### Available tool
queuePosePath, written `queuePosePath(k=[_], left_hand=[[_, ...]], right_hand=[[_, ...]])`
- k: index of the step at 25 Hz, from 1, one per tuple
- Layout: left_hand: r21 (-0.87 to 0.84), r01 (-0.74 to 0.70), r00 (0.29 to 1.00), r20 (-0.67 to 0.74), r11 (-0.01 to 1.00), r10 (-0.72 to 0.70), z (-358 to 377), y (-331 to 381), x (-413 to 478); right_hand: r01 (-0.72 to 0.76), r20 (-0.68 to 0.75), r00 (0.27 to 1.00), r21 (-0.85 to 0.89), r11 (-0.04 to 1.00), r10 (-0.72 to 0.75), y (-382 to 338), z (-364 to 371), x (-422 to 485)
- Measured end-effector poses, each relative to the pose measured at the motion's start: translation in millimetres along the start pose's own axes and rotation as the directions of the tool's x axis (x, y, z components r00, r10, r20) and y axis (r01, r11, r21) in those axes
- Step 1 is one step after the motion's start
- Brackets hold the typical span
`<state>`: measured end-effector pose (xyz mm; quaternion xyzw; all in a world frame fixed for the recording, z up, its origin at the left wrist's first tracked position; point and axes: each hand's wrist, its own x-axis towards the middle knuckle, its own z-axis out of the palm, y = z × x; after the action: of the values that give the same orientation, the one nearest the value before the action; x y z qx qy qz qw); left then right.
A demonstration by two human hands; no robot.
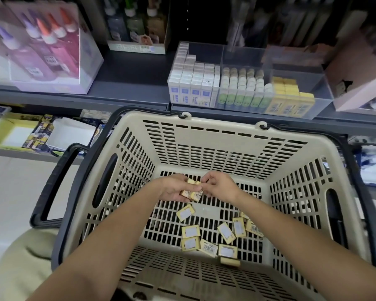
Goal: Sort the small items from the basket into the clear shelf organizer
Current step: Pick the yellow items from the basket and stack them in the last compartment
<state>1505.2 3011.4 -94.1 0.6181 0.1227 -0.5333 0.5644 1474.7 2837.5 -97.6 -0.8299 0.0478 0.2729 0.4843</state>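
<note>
Fingers curled round a clutch of yellow boxes [192, 192], the left hand [174, 189] holds them while the right hand [220, 187] pinches their top, low inside the basket [204, 135] with loose boxes [190, 231] scattered beneath — clear organizer [302, 72] on the shelf [128, 68] beyond.

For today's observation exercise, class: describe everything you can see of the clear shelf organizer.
The clear shelf organizer is a see-through, plastic-looking tray standing on the dark shelf behind the basket. Dividers split it into three lanes: white boxes left, green-labelled tubes middle, yellow boxes right, the fewest.
</note>
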Motion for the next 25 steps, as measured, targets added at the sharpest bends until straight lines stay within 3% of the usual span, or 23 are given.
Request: queuePosePath(k=[3, 4, 6, 8, 10, 11, 13, 15, 17, 22, 25], left_hand=[[-0.011, 0.027, 1.0, 0.001, 1.0, -0.027, -9.3, -3.3, -2.0], [-0.007, 0.035, 0.999, -0.023, 0.999, -0.035, -13.2, -4.4, -3.1], [0.001, 0.05, 0.997, -0.066, 0.999, -0.05, -21.0, -7.1, -5.6], [0.002, 0.044, 0.993, -0.112, 0.999, -0.043, -26.4, -9.5, -6.8], [0.012, 0.011, 0.985, -0.17, 1.0, -0.009, -28.9, -11.2, -6.3], [0.015, -0.004, 0.981, -0.194, 1.0, 0.007, -29.5, -11.3, -6.5], [0.01, -0.023, 0.978, -0.208, 1.0, 0.024, -30.5, -10.4, -7.1], [-0.006, -0.023, 0.98, -0.198, 1.0, 0.021, -31.2, -9.0, -7.6], [-0.039, -0.026, 0.985, -0.17, 0.999, 0.019, -27.8, -5.6, -8.7], [-0.144, -0.096, 0.994, 0.036, 0.985, 0.102, -9.4, 10.3, -12.5], [-0.145, -0.13, 0.986, 0.082, 0.981, 0.143, 1.0, 20.8, -15.6]], right_hand=[[-0.077, 0.044, 0.996, 0.117, 0.99, 0.072, 4.3, 14.7, -3.3], [-0.076, 0.081, 0.994, 0.047, 0.996, 0.072, 6.5, 20.8, -5.0], [0.033, 0.2, 0.98, -0.268, 0.963, 0.022, 12.6, 34.9, -9.9], [0.217, 0.293, 0.955, -0.571, 0.792, -0.051, 16.3, 47.1, -14.3], [0.334, 0.34, 0.934, -0.709, 0.621, -0.115, 16.1, 52.3, -14.3], [0.347, 0.343, 0.931, -0.725, 0.595, -0.125, 15.4, 51.2, -13.3], [0.307, 0.316, 0.941, -0.657, 0.689, -0.118, 12.0, 41.8, -10.5], [0.223, 0.266, 0.959, -0.475, 0.851, -0.102, 4.7, 26.0, -6.7], [0.144, 0.215, 0.973, -0.309, 0.94, -0.078, -5.4, 7.8, -5.6], [0.123, 0.21, 0.975, -0.265, 0.956, -0.067, -26.5, -30.4, -3.2], [0.122, 0.205, 0.975, -0.188, 0.975, -0.082, -39.9, -46.7, -5.0]])
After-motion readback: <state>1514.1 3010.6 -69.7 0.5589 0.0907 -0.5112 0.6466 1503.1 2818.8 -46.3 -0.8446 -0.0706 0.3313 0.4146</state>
